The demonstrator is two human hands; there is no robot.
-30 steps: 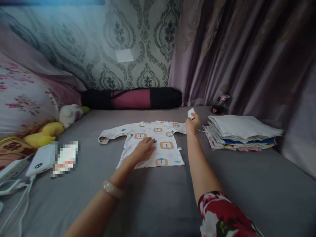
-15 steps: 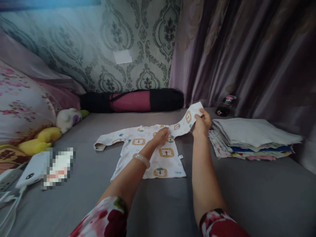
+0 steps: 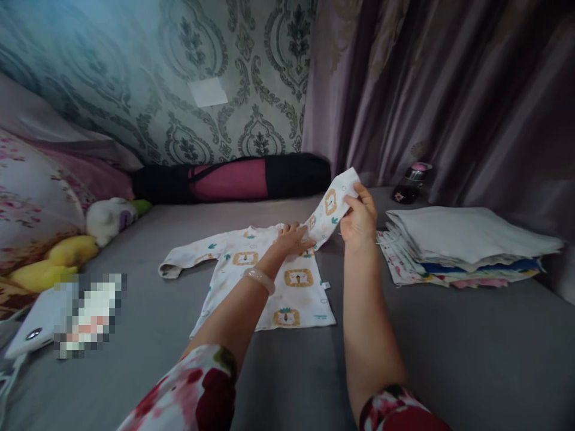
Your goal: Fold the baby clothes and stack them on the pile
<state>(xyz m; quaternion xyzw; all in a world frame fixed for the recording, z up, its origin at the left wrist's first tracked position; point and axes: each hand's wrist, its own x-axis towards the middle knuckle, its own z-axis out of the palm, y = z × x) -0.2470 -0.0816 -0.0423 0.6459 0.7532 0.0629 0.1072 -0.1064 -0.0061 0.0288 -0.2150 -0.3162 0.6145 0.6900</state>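
A small white long-sleeved shirt (image 3: 245, 278) with lion faces and green leaves lies spread on the grey sheet. My right hand (image 3: 360, 214) pinches the cuff end of its right-side sleeve and holds that sleeve up off the bed, slanting toward the shirt's shoulder. Near that shoulder, my left hand (image 3: 291, 239) presses on the fabric with its fingers spread. The other sleeve (image 3: 188, 256) stretches out flat to the left. My left forearm hides part of the shirt's front.
To the right sits a stack of folded cloths (image 3: 471, 236), with a dark bottle (image 3: 413, 179) behind it. A long black and pink bag (image 3: 233, 179) lies along the wall. Plush toys (image 3: 110, 221), a white power bank (image 3: 38, 323) and a blurred packet (image 3: 92, 317) are at left.
My right hand has lifted the sleeve slightly and drawn it inward, so it bends more steeply at the shoulder. My left hand's fingers have spread beside the sleeve's base. The view has shifted slightly.
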